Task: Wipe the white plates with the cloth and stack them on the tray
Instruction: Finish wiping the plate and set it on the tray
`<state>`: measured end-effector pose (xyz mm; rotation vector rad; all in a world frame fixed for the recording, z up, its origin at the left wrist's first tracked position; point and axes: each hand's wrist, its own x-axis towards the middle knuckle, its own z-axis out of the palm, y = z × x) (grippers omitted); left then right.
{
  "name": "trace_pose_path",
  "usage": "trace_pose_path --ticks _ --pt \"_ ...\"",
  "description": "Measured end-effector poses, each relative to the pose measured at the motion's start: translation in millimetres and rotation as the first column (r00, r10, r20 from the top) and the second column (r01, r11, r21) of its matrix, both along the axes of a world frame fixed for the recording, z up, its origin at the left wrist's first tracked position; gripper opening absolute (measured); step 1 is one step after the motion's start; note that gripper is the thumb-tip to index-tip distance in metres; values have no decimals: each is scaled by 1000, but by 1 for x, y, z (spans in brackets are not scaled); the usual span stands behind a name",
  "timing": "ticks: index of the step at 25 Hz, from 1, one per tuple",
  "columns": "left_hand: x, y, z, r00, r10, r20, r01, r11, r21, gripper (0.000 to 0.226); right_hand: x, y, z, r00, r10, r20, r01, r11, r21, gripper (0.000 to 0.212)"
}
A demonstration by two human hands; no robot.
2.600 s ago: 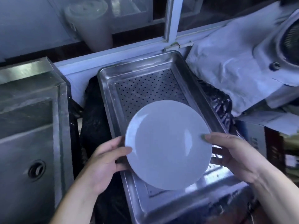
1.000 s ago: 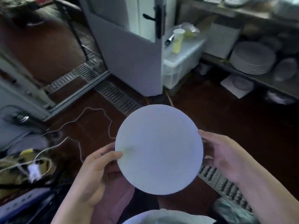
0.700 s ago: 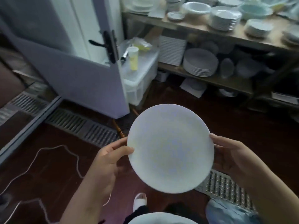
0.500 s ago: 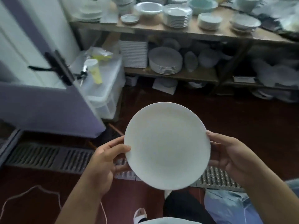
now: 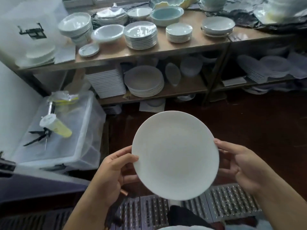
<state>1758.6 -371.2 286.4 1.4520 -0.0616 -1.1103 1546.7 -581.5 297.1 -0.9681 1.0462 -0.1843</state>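
A: Where's the plate [image 5: 175,155] sitting?

B: Up in the air, between both hands, face toward the person, tilted a bit. It's hanging over a metal floor grate [image 5: 221,205] and dark red floor.

A: Left hand [image 5: 111,178]?

B: Gripping the left rim. Thumb [image 5: 128,158] is lying across the front face at the edge, the other fingers are curling behind the plate, mostly hidden.

A: Right hand [image 5: 244,166]?

B: Holding the right rim. Thumb tip is touching the edge high on the right side, fingers are cupping the back, palm showing. Both grips are narrow, just clamping the rim.

A: Anything near it?

B: Well behind it, a wooden shelf [image 5: 166,50] is carrying stacks of white plates [image 5: 141,36] and bowls, with more stacked plates [image 5: 144,83] on the lower level. On the left, a clear plastic bin [image 5: 69,146] is sitting with a yellow tube [image 5: 55,127] lying on its lid.
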Motion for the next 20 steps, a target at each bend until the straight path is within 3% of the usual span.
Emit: trace_pose_path --ticks 4,7,13,20 --pt "49 -76 0 1000 12 15 -12 1000 8 46 59 -86 -3 1000 17 -17 -17 1000 -9 28" --pt "82 -119 -1 1000 24 16 -24 1000 5 49 98 -136 -6 1000 18 -2 -18 1000 7 28" --pt "181 -239 -14 999 -28 45 28 1000 9 36 188 -246 -12 998 -37 -40 34 998 -61 25" --pt "320 -397 5 990 -143 15 144 987 -64 35 305 -380 27 987 -137 -87 123 981 -150 28"
